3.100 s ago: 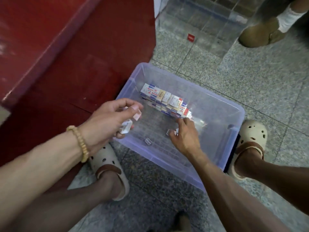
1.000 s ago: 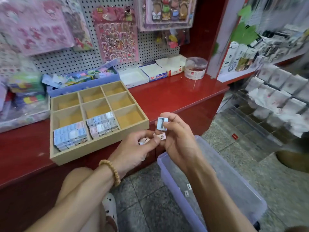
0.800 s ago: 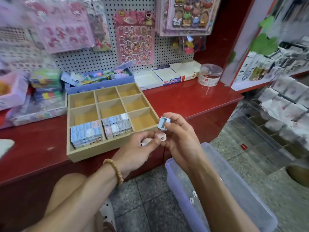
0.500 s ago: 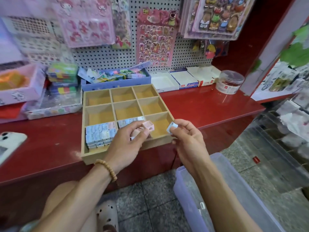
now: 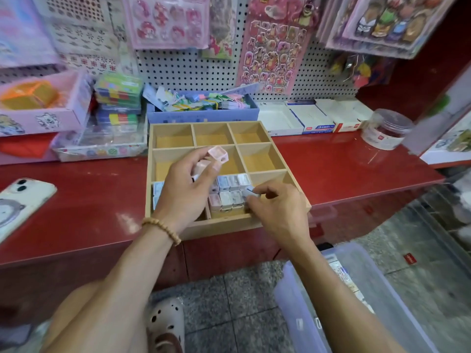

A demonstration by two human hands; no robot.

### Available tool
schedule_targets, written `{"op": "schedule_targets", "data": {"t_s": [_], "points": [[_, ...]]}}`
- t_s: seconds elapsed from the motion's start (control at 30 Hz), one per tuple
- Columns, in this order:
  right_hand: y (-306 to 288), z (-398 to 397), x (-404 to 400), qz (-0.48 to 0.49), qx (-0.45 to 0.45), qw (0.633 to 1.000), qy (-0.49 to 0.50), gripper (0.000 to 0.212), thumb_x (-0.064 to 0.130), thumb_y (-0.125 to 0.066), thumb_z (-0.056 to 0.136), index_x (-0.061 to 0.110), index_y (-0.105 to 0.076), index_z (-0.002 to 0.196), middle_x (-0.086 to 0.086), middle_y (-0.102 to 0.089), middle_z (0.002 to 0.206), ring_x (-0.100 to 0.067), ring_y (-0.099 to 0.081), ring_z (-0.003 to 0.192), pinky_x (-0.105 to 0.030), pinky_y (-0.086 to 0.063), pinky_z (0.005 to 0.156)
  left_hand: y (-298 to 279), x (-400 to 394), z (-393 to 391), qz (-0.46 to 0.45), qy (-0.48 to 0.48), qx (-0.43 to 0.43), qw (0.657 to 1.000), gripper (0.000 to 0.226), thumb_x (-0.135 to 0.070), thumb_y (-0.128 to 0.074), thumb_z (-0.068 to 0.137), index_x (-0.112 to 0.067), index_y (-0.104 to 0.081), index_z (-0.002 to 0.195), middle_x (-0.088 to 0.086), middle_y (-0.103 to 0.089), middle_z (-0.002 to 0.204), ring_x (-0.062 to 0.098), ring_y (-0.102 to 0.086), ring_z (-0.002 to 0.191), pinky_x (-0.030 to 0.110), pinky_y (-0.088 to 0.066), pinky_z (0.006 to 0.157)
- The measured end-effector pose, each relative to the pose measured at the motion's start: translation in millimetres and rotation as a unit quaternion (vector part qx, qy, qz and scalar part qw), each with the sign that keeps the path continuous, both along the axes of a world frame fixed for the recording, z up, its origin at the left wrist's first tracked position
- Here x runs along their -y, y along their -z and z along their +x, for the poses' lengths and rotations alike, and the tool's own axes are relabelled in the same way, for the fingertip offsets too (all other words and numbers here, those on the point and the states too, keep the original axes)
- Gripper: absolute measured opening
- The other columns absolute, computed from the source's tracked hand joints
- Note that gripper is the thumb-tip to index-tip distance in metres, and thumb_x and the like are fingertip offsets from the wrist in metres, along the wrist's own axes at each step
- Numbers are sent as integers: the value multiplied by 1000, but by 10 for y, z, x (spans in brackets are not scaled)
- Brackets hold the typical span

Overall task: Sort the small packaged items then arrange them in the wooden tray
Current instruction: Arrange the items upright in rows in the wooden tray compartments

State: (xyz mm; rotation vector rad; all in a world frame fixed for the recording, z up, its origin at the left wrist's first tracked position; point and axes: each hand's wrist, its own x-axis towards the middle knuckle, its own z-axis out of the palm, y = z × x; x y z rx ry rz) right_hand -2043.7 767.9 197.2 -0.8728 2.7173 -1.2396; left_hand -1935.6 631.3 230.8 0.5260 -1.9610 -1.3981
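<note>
- Pink packet (image 5: 218, 153) pinched in the left hand (image 5: 185, 189) above the wooden tray (image 5: 150, 200).
- Right hand (image 5: 277, 210) pinches a blue packet (image 5: 249, 192) at the front middle compartment's packets (image 5: 230, 189).

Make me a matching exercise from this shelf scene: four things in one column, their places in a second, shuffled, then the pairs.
Things:
1. pink packet
2. phone
3. clear jar
4. purple bin

Places:
A. on the floor, lower right
B. pinched in the left hand above the wooden tray
C. on the red shelf, far right
D. on the red shelf, far left

Pairs: 1-B, 2-D, 3-C, 4-A
</note>
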Motion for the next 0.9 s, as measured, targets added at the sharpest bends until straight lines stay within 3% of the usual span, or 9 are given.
{"op": "schedule_targets", "data": {"t_s": [0.1, 0.2, 0.33, 0.43, 0.5, 0.6, 0.7, 0.77, 0.9], "points": [[65, -16, 105, 15, -33, 999, 1, 14, 31, -77, 84, 21, -77, 92, 4, -72, 95, -17, -60, 95, -33, -47, 82, 7, 54, 5, 3, -5, 13, 1000, 20, -18, -55, 97, -34, -60, 107, -24, -59, 80, -13, -54, 63, 4, -38, 56], [110, -33, 154, 24, -63, 998, -10, 15, 31, -78, 83, 19, -76, 91, 2, -67, 93, -17, -57, 93, -28, -40, 78, 14, 122, -25, -19, -16, 44, 999, 20, -24, -56, 97, -33, -60, 114, -16, -62, 98, -6, -57, 84, 4, -41, 69], [109, -11, 137, 22, -98, 995, -17, 14, 29, -75, 86, 18, -74, 93, 4, -66, 90, -13, -58, 86, -25, -41, 75, 71, 267, -9, -34, -17, 77, 996, 28, -31, -56, 96, -31, -60, 124, -2, -63, 108, 16, -57, 94, 36, -51, 85], [13, -19, 81, -77, 22, 996, 25, 21, 20, -76, 84, 20, -67, 103, 4, -65, 87, -11, -60, 76, -21, -47, 69, 79, 314, 30, -45, -23, 78, 996, 27, -32, -56, 96, -32, -61, 123, -2, -63, 108, 15, -57, 99, 38, -51, 87], [-29, -55, 64, -115, 116, 986, 33, 23, 9, -77, 82, 17, -65, 100, -8, -69, 82, -17, -63, 68, -25, -51, 62, 78, 324, 39, -49, -25, 79, 995, 27, -32, -56, 96, -31, -61, 123, -3, -64, 109, 13, -56, 103, 34, -49, 87], [-69, -88, 53, -147, 203, 968, 22, 22, -7, -73, 81, 6, -66, 97, -5, -67, 60, -18, -61, 55, -30, -49, 53, 79, 317, 36, -53, -17, 78, 995, 27, -32, -56, 96, -31, -61, 122, -4, -63, 108, 13, -58, 102, 32, -48, 85], [-104, -113, 39, -157, 235, 959, 5, 18, -7, -70, 84, 3, -68, 99, -2, -62, 59, -8, -56, 49, -24, -47, 51, 75, 306, 26, -44, -9, 73, 996, 26, -33, -56, 96, -32, -62, 121, -3, -63, 106, 13, -58, 91, 33, -48, 80], [-122, -123, 42, -182, 253, 950, 7, 12, 0, -71, 87, 6, -72, 97, -8, -60, 67, -11, -55, 56, -24, -48, 58, 64, 301, 26, -44, -7, 70, 997, 26, -33, -56, 96, -32, -62, 121, -3, -63, 105, 13, -57, 86, 33, -49, 80], [-92, -158, 57, -204, 277, 938, 32, 21, 5, -75, 81, 15, -75, 99, -11, -68, 80, -32, -65, 74, -43, -53, 82, 52, 298, 32, -41, -7, 66, 997, 26, -31, -57, 96, -31, -62, 122, -3, -64, 104, 13, -56, 86, 39, -52, 86]]}}
